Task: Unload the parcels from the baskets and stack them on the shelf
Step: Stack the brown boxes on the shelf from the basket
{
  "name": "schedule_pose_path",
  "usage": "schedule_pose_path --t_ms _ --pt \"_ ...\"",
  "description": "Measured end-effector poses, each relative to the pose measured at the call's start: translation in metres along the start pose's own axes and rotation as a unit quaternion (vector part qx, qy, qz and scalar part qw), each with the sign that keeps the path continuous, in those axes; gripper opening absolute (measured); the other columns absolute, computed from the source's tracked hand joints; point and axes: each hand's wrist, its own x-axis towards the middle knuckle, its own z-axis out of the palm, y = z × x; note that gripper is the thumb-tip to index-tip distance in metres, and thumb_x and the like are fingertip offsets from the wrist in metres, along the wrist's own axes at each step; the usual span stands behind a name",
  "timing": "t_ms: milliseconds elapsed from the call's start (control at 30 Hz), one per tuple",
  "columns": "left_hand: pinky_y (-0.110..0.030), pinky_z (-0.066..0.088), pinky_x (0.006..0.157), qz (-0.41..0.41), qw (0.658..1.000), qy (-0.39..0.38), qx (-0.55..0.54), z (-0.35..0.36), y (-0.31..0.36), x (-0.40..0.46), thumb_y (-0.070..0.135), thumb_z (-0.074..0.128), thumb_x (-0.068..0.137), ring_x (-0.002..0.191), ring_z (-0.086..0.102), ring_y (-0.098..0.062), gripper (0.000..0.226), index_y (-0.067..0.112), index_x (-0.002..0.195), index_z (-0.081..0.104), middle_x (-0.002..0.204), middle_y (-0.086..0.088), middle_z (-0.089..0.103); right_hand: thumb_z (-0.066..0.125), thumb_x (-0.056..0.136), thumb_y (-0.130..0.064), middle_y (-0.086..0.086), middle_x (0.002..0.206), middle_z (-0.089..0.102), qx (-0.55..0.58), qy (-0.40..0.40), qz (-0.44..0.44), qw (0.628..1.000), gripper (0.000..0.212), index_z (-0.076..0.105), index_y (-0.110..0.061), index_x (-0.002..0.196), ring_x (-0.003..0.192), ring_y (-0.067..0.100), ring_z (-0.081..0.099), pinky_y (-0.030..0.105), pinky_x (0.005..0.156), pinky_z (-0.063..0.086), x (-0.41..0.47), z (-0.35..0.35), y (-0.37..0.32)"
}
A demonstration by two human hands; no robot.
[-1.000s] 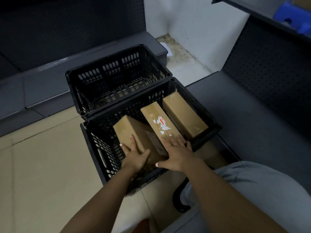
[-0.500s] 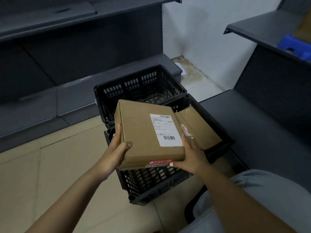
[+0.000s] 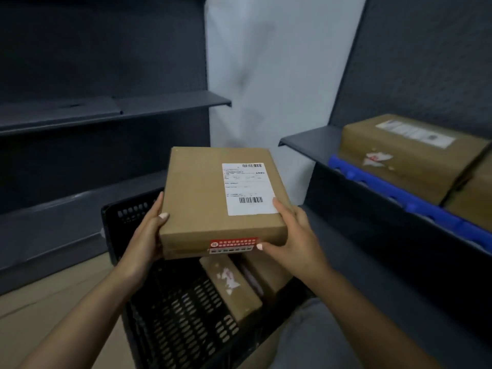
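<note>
Centrally, a flat brown cardboard parcel (image 3: 221,198) is held level between both hands above the black plastic basket (image 3: 175,315). Its top face carries a white shipping label (image 3: 249,189) with a barcode at the upper edge and another near the lower edge; the printed lines are too small to read. A red sticker (image 3: 233,243) with rows of pale characters, also illegible, sits on the near side face.

The left hand (image 3: 147,235) clasps the parcel's left edge, thumb on top and fingers beneath. The right hand (image 3: 292,235) grips the near right corner, its thumb pressed against the side face beside the red sticker.

Two more brown parcels (image 3: 231,286) stand on edge inside the basket, the nearer one bearing a torn white and red label remnant. On the right-hand shelf (image 3: 306,141) a larger brown box (image 3: 410,155) with a white label rests on a blue plastic tray (image 3: 394,193), with another box (image 3: 476,206) just beside it.

Compared with half a second earlier, the parcel is higher, and the view has tilted upward, so the second basket is no longer seen and the boxes on the right shelf have come into view.
</note>
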Motion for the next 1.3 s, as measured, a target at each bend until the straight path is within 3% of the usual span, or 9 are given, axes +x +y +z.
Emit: schedule_pose_path --t_ms 133,233,367,533,633,700,967,1167,1300 --pt "-0.024 0.053 0.071 0.056 0.997 -0.060 -0.015 0.055 0.059 0.022 0.027 0.051 0.092 0.112 0.054 -0.020 0.051 0.041 0.139 0.041 0.139 0.000 0.050 0.077 0.076 -0.036 -0.011 0.154 0.012 -0.022 0.111 -0.021 0.993 0.089 0.023 -0.042 0.147 0.135 0.009 0.030 0.021 0.103 0.031 -0.015 -0.071 -0.015" --pt "-0.041 0.052 0.083 0.072 0.983 -0.165 -0.041 0.099 0.093 0.016 0.057 0.071 0.065 0.113 0.057 -0.020 0.064 0.055 0.125 0.048 0.129 0.011 0.056 0.077 0.077 -0.037 -0.010 0.155 0.011 -0.055 0.180 -0.021 0.982 0.087 0.024 -0.043 0.146 0.137 0.008 0.026 0.019 0.104 0.026 -0.032 -0.123 -0.019" --pt "-0.050 0.046 0.097 0.126 0.960 -0.248 0.035 0.155 0.125 0.015 0.080 0.073 0.042 0.117 0.053 -0.019 0.103 0.057 0.135 0.034 0.131 0.014 0.051 0.076 0.077 -0.038 -0.011 0.155 0.011 -0.095 0.248 0.006 0.964 0.087 0.023 -0.044 0.146 0.137 0.010 0.028 0.029 0.109 0.031 -0.051 -0.181 -0.018" --pt "-0.021 0.049 0.080 0.197 0.931 -0.299 0.064 0.229 0.156 0.030 0.084 0.067 0.048 0.105 0.053 0.002 0.085 0.063 0.123 0.032 0.116 0.034 0.049 0.076 0.078 -0.036 -0.010 0.155 0.015 -0.122 0.297 0.037 0.946 0.085 0.025 -0.041 0.146 0.135 0.009 0.029 0.031 0.109 0.034 -0.053 -0.236 -0.002" --pt "-0.024 0.050 0.083 0.208 0.924 -0.312 0.073 0.269 0.159 0.050 0.068 0.061 0.074 0.109 0.051 -0.002 0.068 0.054 0.133 0.029 0.119 0.029 0.048 0.076 0.078 -0.036 -0.008 0.155 0.015 -0.133 0.317 0.065 0.937 0.084 0.026 -0.041 0.146 0.137 0.014 0.030 0.034 0.109 0.034 -0.043 -0.258 0.015" --pt "-0.019 0.052 0.071 0.209 0.922 -0.316 0.078 0.294 0.157 0.067 0.059 0.059 0.077 0.110 0.052 -0.004 0.068 0.048 0.137 0.030 0.120 0.024 0.049 0.076 0.079 -0.037 -0.005 0.156 0.014 -0.145 0.322 0.086 0.932 0.084 0.026 -0.042 0.146 0.137 0.017 0.031 0.037 0.109 0.036 -0.032 -0.269 0.027" --pt "-0.046 0.054 0.091 0.172 0.912 -0.364 0.083 0.351 0.135 0.146 0.060 0.087 0.051 0.118 0.054 -0.019 0.109 0.044 0.142 0.029 0.135 0.009 0.050 0.072 0.082 -0.037 -0.002 0.154 0.017 -0.184 0.315 0.125 0.923 0.078 0.024 -0.039 0.144 0.132 0.020 0.038 0.039 0.103 0.044 0.018 -0.293 0.066" --pt "-0.022 0.052 0.074 0.175 0.930 -0.311 0.093 0.374 0.127 0.170 0.047 0.077 0.063 0.108 0.054 -0.013 0.081 0.036 0.131 0.034 0.121 0.009 0.050 0.068 0.085 -0.037 -0.007 0.152 0.028 -0.185 0.300 0.120 0.928 0.082 0.014 -0.037 0.147 0.131 0.013 0.039 0.033 0.103 0.041 0.029 -0.290 0.091" --pt "-0.023 0.049 0.078 0.146 0.932 -0.319 0.093 0.376 0.111 0.179 0.052 0.069 0.068 0.110 0.055 -0.014 0.070 0.036 0.128 0.038 0.120 0.010 0.054 0.069 0.084 -0.039 -0.010 0.147 0.037 -0.145 0.306 0.109 0.935 0.086 0.008 -0.046 0.145 0.122 0.009 0.047 0.033 0.097 0.047 0.024 -0.281 0.103"
